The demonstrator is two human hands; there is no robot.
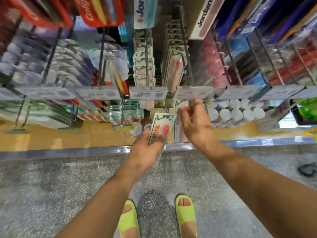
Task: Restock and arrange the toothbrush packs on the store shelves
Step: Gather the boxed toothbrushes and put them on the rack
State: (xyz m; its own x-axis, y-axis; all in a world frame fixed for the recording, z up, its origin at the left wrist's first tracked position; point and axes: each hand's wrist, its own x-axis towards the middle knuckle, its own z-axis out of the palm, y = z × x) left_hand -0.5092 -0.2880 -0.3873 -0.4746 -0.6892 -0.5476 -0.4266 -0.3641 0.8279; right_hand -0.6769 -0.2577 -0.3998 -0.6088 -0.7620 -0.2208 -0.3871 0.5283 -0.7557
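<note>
Nearest, two feet in lime-green slides (186, 215) stand on the speckled floor (51, 194). Beyond them the left hand (145, 148) has its fingers and thumb wrapped around a white toothbrush pack (162, 128) with red lettering, held tilted just in front of the metal shelf edge (68, 152). Just to its right, the right hand (195, 124) reaches further in, fingertips pinching a second pack (179, 133) that hangs below a peg hook (187, 71). Further off, rows of similar packs (144, 66) hang on hooks behind a price tag (148, 93), with white round lids (236, 110) to the right.

The risk, as I judge it, is the pinched pack missing its hook hole and dropping, or the right hand knocking neighbouring packs loose. Motion blur hides the hook tip itself.
</note>
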